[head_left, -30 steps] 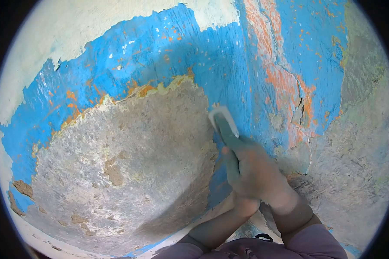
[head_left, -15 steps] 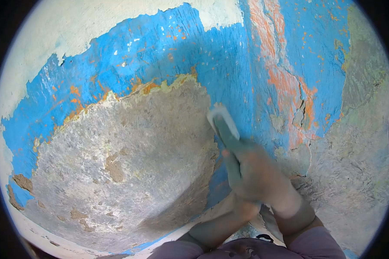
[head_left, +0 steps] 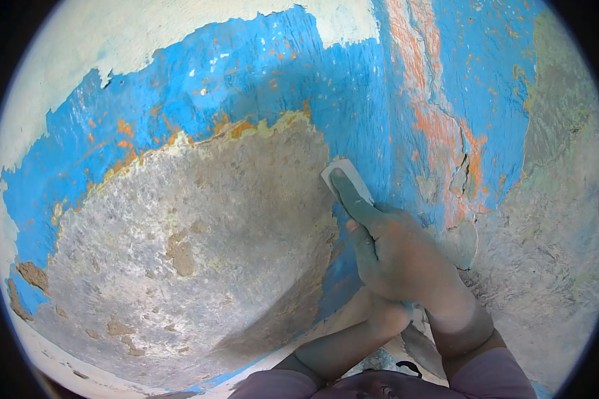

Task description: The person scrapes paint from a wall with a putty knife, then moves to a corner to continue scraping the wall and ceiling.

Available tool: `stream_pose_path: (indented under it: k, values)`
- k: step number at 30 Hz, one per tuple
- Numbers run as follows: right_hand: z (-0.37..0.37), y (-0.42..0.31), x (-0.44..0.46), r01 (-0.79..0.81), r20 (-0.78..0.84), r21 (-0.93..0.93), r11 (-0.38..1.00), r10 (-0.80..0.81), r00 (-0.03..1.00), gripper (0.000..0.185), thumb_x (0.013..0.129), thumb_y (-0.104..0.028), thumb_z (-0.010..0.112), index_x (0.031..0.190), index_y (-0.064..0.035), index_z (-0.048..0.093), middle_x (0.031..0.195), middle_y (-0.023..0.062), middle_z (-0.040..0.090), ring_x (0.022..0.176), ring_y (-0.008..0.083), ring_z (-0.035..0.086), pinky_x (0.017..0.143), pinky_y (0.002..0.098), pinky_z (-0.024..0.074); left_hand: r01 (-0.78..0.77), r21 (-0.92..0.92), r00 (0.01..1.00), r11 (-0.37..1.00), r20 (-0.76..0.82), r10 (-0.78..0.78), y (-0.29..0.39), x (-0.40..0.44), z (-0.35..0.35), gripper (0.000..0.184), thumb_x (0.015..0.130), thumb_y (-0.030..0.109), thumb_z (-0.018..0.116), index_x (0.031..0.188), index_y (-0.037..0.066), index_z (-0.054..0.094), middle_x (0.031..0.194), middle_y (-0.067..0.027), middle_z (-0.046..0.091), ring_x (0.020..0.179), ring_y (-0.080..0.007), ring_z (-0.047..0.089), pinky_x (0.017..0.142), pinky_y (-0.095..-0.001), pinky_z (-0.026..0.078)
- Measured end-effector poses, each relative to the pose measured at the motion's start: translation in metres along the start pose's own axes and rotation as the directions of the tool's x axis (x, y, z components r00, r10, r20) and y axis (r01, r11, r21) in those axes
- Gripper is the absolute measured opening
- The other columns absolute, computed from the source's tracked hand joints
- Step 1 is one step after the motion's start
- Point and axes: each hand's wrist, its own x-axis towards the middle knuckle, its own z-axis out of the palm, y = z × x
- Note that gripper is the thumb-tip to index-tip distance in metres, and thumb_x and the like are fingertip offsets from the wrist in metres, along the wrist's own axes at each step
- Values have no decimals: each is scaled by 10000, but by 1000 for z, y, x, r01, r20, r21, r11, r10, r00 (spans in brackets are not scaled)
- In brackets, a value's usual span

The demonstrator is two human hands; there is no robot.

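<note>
My right hand [head_left: 406,256] is closed around a flat, pale scraper [head_left: 358,183], one finger stretched along its blade. The blade's end lies against the wall, where blue paint [head_left: 356,100] meets bare grey plaster [head_left: 259,206]. No handle shows beneath the hand. My left hand [head_left: 385,314] is tucked under the right hand near its wrist. Its fingers are hidden, so I cannot see what they grip.
Whitish paint [head_left: 146,30] with a ragged edge borders the blue above. To the right runs a crack [head_left: 464,169] through orange-streaked paint [head_left: 412,60]. Brown broken patches [head_left: 34,276] mark the lower left. A pale ledge [head_left: 93,376] curves along the bottom.
The scraper and right hand have shifted slightly right and look less blurred. My left hand has moved slightly right beneath it. The view has tilted a little.
</note>
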Motion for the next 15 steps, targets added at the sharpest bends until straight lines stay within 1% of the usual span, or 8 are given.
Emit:
stream_pose_path:
  k: [1,2,5,7,8,10,14,15]
  values:
    - [-1,2,-2,-15,21,-11,1000,15,1000,395,868,-74,482,1256,0,464,742,259,565,631,420,557,556,433,414,6,-9,1000,1000,-2,-6,-1,2,1,382,769,43,620,1133,-8,519,1081,-155,584,848,-278,625,704,-389,484]
    - [1,3,-4,-16,21,-15,1000,17,1000,395,868,-74,482,1256,0,464,742,259,565,631,420,557,556,433,414,5,-18,1000,1000,-2,-5,0,6,0,381,768,43,620,1132,-8,520,1080,-155,584,848,-278,625,705,-389,484]
    - [1,0,-6,11,-22,17,1000,-11,1000,374,868,-79,482,1234,1,484,737,260,563,630,420,558,561,433,417,-11,-37,1000,999,10,11,-2,6,0,379,767,41,620,1130,-8,522,1078,-155,585,849,-278,625,705,-389,484]
    - [-8,-10,4,-15,-40,35,999,16,999,427,864,-76,486,1283,-10,437,731,262,558,627,416,559,556,435,412,-8,-48,1000,999,5,8,-1,6,0,378,767,41,620,1128,-8,523,1076,-155,586,849,-278,625,706,-389,483]
    - [-6,-9,2,-15,-37,39,999,17,999,427,864,-76,486,1283,-10,437,731,262,558,627,416,559,556,435,412,-6,-50,1000,999,4,6,0,5,-1,377,766,40,620,1128,-8,524,1075,-155,586,850,-278,625,706,-389,483]
    - [-1,0,-5,5,-47,6,1000,-4,999,457,860,-70,490,1306,-10,410,728,261,555,626,410,562,554,429,412,2,-64,1000,998,-2,-3,3,10,6,376,766,40,619,1126,-8,525,1073,-155,587,850,-278,625,706,-389,483]
    - [2,1,-1,31,-86,-8,999,-32,996,448,860,-70,489,1298,-5,419,718,256,554,622,416,557,554,433,411,-25,-83,1000,996,3,26,1,15,-12,373,764,38,619,1123,-8,527,1070,-155,588,851,-278,625,707,-390,483]
    - [0,1,3,29,-76,45,999,-25,997,446,860,-71,489,1296,-6,422,713,256,552,623,422,552,556,439,408,-24,-85,1000,996,0,25,2,19,-11,372,764,38,619,1122,-8,528,1069,-155,589,852,-278,625,707,-390,483]
